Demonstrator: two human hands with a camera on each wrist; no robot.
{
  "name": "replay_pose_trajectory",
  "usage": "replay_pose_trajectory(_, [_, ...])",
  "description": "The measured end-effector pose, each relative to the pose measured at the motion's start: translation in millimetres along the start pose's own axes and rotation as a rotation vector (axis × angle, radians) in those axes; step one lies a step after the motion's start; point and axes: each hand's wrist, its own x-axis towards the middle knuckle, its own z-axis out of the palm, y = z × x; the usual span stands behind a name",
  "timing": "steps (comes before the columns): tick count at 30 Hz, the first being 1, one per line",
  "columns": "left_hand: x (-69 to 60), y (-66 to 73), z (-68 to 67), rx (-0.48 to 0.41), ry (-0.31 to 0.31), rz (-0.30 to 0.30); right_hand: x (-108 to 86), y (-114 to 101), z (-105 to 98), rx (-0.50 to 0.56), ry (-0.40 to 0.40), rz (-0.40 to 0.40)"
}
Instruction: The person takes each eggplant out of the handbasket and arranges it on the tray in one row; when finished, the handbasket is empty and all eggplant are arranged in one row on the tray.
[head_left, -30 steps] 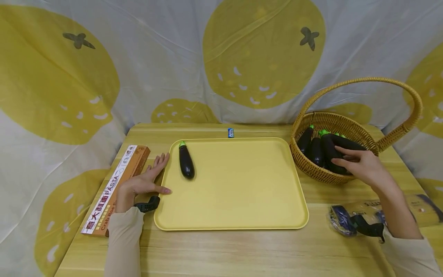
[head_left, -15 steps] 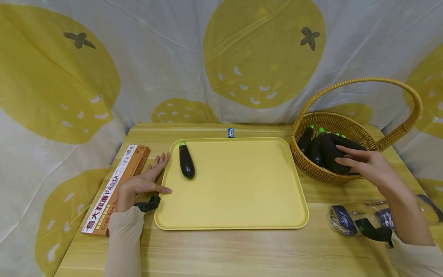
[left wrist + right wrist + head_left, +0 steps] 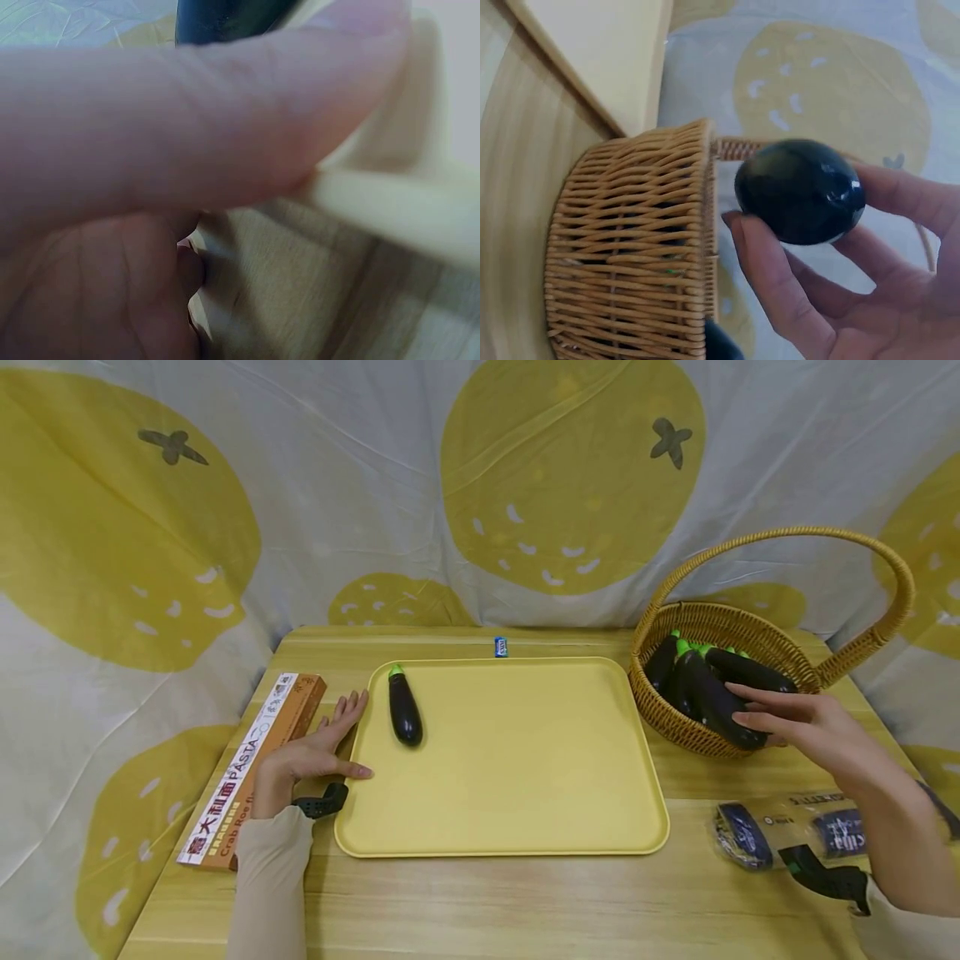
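My right hand (image 3: 828,731) holds a dark eggplant (image 3: 708,697) by its blunt end, thumb on one side and fingers on the other. In the right wrist view that glossy round end (image 3: 799,191) is above the rim of the wicker basket (image 3: 630,240). Several other eggplants with green stems lie in the basket, partly hidden by the held one. My left hand (image 3: 315,756), fingers spread, rests at the left edge of a yellow tray (image 3: 510,760); its thumb touches the rim. One eggplant (image 3: 405,710) lies on the tray's left part.
An orange-and-white pasta box (image 3: 251,768) lies left of the tray, beneath the left forearm. A clear pasta packet (image 3: 780,831) is under the right wrist. Behind the tray sits a small blue wrapper (image 3: 500,647). The basket's tall handle (image 3: 795,532) arches over it.
The right hand has drawn back slightly to the right, and the held eggplant has swung, its stem end shifting left over the others. The left hand stays put.
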Motion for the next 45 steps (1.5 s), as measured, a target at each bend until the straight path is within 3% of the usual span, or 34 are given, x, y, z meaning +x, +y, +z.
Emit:
replay_pose_trajectory(4, [-0.5, 0.2, -0.2, 0.006, 0.003, -0.003, -6.0, -3.4, 0.1, -0.021, -0.027, -0.052])
replay_pose_trajectory(9, [-1.4, 0.1, 0.0, 0.012, 0.005, -0.005, -7.8, -17.9, 8.3, 0.021, -0.125, -0.131])
replay_pose_trajectory(19, [-0.1, 2.3, -0.2, 0.022, -0.006, -0.003, 8.5, -62.6, 41.2, 0.161, -0.21, -0.233])
replay_pose_trajectory(38, [0.4, 0.5, 0.3, 0.046, -0.004, -0.004, 37.5, -101.6, 77.8, 0.162, -0.253, -0.233])
replay_pose_trajectory(45, [-1.0, 1.1, -0.2, 0.046, 0.001, -0.016, 58.1, -116.0, 103.3, 0.201, -0.29, -0.268])
